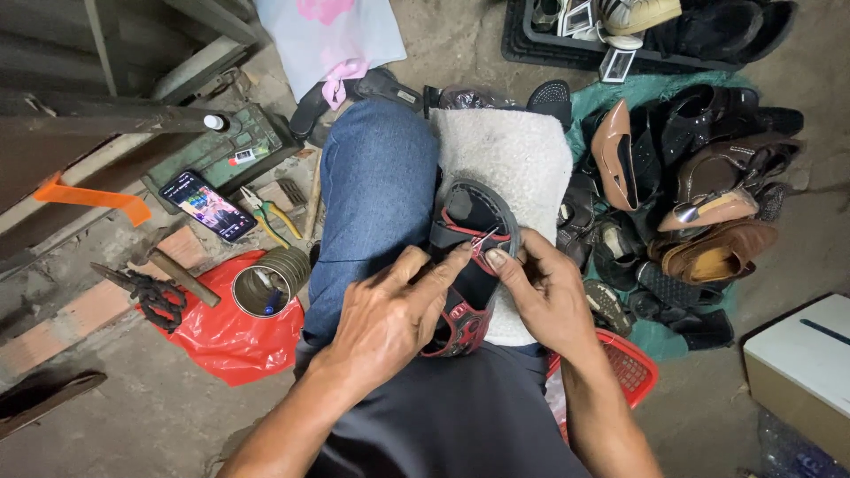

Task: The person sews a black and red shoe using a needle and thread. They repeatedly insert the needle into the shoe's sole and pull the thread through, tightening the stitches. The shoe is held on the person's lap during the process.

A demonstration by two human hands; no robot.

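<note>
Seated on the floor, blue-jeaned knee raised, a white fleecy pad [513, 159] draped over it. On the pad, a black and red sandal [467, 265], toe end toward 12 o'clock, heel toward 6.

Left hand [390, 319] spread over the sandal's near side, index finger stretched toward 1 o'clock and pressing on the red strap, other fingers loosely curled; no full grip, only touching. Right hand [544, 292] at 3 o'clock of the sandal, thumb and forefinger pinched on a thin needle-like tool [482, 241] with red thread at the strap edge; too small to tell which exactly.

At 9 o'clock on the floor: a ribbed tin can [270, 281] on a red plastic bag [226, 341], a hammer [181, 276], pliers with green-yellow handles [266, 217], a lit phone [208, 205]. At 2 to 3 o'clock, a heap of brown and black shoes [699, 204] on green cloth. Near 5 o'clock, a red plastic basket [630, 365]; further right, a cardboard box [801, 372].
</note>
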